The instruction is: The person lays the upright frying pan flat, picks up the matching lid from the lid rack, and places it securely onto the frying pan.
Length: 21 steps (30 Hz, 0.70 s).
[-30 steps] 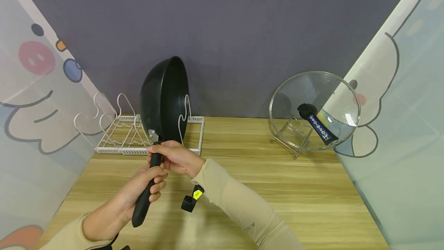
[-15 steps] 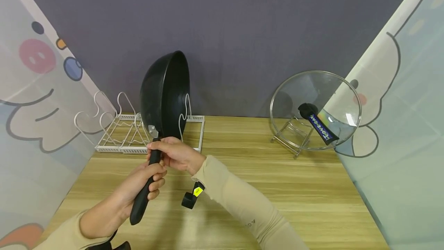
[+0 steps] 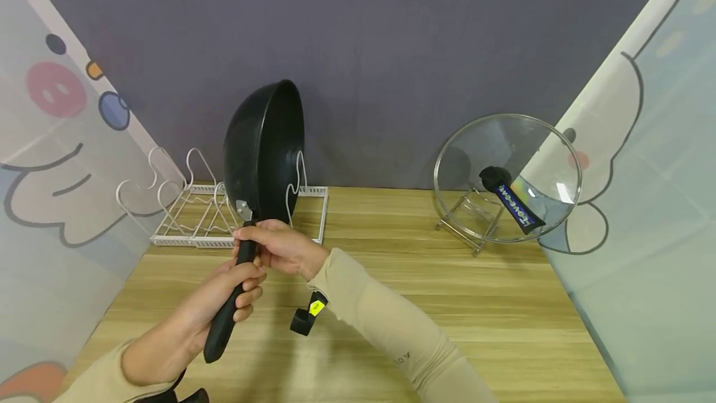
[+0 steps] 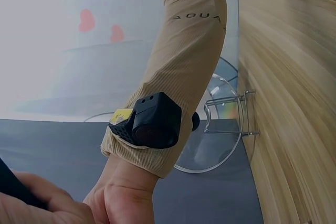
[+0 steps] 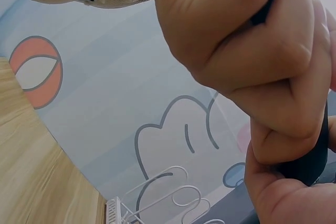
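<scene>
A black wok (image 3: 243, 148) stands tilted on its side over the right part of the white wire rack (image 3: 196, 242) in the head view. Its hollow faces right, and a rack hoop passes in front of it. Whether its lower edge touches the rack is hidden. My left hand (image 3: 229, 294) wraps its fingers round the middle of the black handle (image 3: 220, 331). My right hand (image 3: 285, 250) grips the handle just above, close to the wok, with the thumb across it. In the right wrist view, curled fingers (image 5: 278, 77) surround the handle.
A glass lid (image 3: 464, 154) with a black knob and blue label leans in a small metal stand (image 3: 460, 238) at the right. The wooden tabletop (image 3: 419, 278) lies between grey back and patterned side walls. Bare rack hoops (image 3: 162, 198) rise left of the wok.
The wok and both hands have risen slightly, mostly in the first half second. Both hands keep their hold on the handle. The lid and rack stay put.
</scene>
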Motion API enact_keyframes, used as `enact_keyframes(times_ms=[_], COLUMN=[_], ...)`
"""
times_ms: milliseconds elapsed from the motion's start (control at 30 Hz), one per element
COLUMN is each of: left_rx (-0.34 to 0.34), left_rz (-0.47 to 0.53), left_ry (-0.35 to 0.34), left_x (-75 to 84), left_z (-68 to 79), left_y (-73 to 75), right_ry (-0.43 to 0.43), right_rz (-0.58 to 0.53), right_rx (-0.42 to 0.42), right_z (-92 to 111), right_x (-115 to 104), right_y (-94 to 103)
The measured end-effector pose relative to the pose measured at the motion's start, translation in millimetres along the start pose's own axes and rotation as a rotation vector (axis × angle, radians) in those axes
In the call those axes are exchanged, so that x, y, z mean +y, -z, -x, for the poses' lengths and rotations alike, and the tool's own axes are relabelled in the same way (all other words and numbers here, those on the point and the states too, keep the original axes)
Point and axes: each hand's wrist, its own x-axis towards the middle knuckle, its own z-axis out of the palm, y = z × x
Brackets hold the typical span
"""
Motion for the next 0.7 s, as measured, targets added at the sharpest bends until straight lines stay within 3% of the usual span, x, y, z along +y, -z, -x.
enact_keyframes(times_ms=[400, 700], left_rx=[0.010, -0.029], left_rz=[-0.001, 0.022], left_ry=[-0.015, -0.018], left_x=[-0.6, 0.4], left_z=[-1.4, -0.5], left_y=[-0.4, 1.2], right_ry=[-0.021, -0.029], right_rz=[-0.019, -0.003], right_rx=[-0.016, -0.013], right_z=[-0.7, -1.3], right_x=[-1.4, -2.1], right_y=[2.5, 0.7])
